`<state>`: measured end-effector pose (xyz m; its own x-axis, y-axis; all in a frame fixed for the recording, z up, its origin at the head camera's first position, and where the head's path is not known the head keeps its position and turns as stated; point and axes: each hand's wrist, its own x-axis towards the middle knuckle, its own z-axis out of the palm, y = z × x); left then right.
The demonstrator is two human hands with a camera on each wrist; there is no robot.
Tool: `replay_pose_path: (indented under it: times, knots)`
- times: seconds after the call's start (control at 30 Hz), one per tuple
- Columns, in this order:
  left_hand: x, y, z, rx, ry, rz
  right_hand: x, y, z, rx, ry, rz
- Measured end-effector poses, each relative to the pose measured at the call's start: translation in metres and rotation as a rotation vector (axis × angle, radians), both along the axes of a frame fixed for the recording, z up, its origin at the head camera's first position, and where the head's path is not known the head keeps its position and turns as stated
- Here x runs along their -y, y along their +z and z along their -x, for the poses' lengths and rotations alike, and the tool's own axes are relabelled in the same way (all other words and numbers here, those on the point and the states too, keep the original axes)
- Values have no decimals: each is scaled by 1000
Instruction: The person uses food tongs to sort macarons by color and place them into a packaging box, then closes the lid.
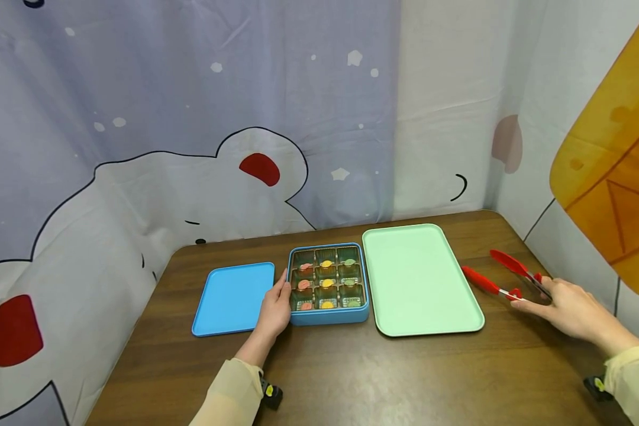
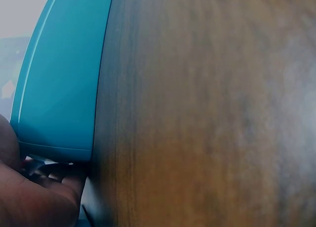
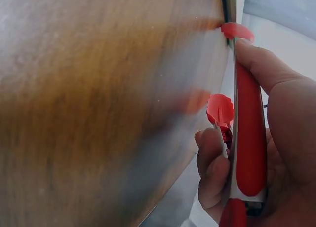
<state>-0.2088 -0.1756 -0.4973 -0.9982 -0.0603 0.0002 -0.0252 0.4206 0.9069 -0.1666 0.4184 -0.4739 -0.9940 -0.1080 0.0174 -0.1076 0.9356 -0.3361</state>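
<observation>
My left hand (image 1: pixel 274 309) rests its fingers along the left wall of a blue box (image 1: pixel 330 318), near its front corner. Inside the box sits a divided insert with small pieces in its compartments: pink pieces (image 1: pixel 304 284) on the left, yellow pieces (image 1: pixel 327 283) in the middle and green pieces (image 1: pixel 349 283) on the right. In the left wrist view, the fingers touch the box's side (image 2: pixel 64 79). At the far right, my right hand (image 1: pixel 577 307) holds red-tipped tongs (image 1: pixel 480 280), thumb on one arm and fingers round the other. The tongs' tips are spread apart with nothing between them, above the table.
A flat blue lid-like tray (image 1: pixel 234 299) lies left of the box. A pale green tray (image 1: pixel 423 281) lies right of the box, between it and the tongs. The brown wooden table (image 1: pixel 394 378) backs onto a printed curtain (image 1: pixel 330 118), with another fabric wall at right.
</observation>
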Motion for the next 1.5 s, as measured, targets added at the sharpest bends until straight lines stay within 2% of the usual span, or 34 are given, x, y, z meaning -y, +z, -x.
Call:
replay_pose_path:
  times: [0.17, 0.53, 0.83, 1.5]
  knots:
    - [0, 0, 0, -2, 2, 10, 1, -3, -2, 12, -6, 11]
    - [0, 0, 0, 0, 4, 12, 0, 2, -2, 48, -31, -41]
    - [0, 0, -1, -1, 3, 7, 0, -1, -6, 11, -34, -84]
    - [1, 0, -2, -10, -7, 9, 0, 4, -9, 68, -61, -69]
